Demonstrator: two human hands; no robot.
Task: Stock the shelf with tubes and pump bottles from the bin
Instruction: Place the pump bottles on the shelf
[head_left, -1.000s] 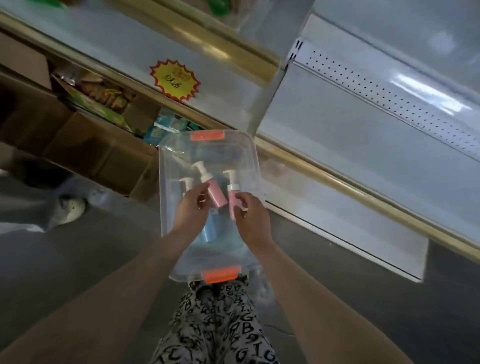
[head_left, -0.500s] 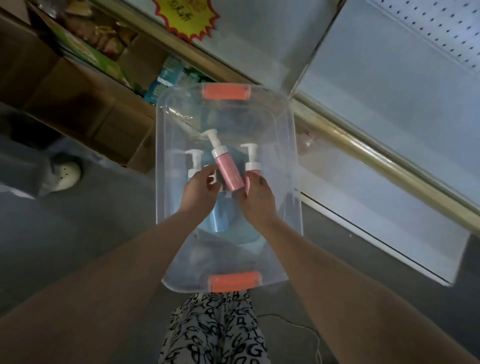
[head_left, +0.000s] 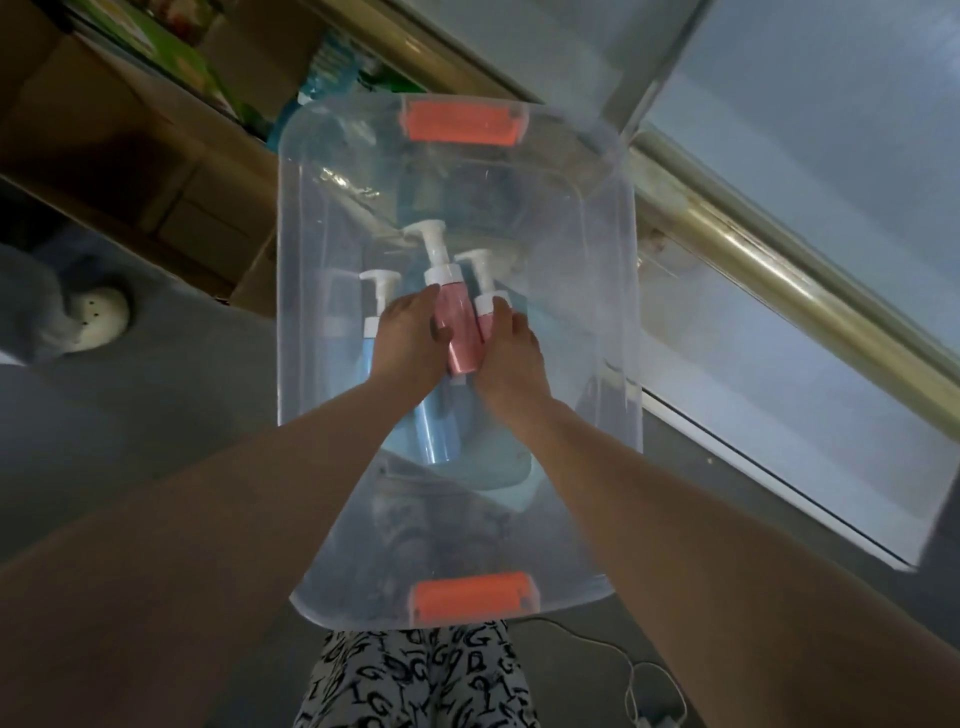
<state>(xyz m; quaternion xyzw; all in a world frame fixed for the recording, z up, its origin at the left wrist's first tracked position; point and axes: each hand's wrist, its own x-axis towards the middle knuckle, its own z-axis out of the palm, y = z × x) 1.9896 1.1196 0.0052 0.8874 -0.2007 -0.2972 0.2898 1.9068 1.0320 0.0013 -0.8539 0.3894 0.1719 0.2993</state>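
Note:
A clear plastic bin (head_left: 613, 291) with orange handles sits on the floor below me. Both hands are inside it. My left hand (head_left: 402, 338) grips a pink pump bottle (head_left: 460, 332) with a white pump, thumb on its side. My right hand (head_left: 506, 358) holds a second pink pump bottle (head_left: 487, 312) right beside the first. A blue pump bottle (head_left: 370, 332) with a white pump stands at the left of my left hand, and another blue bottle (head_left: 436, 431) lies under my wrists. The white shelf (head_left: 810, 218) with a brass rail runs along the right.
Cardboard boxes (head_left: 135, 156) with packaged goods stand at the upper left. A white round object (head_left: 98, 317) lies on the grey floor at the left. A cable (head_left: 639, 680) trails on the floor at the bottom right. My patterned trousers (head_left: 415, 680) show below the bin.
The view has dropped closer to the bin. Both hands have sunk a little deeper and closed tighter around the two pink bottles, which now lie side by side.

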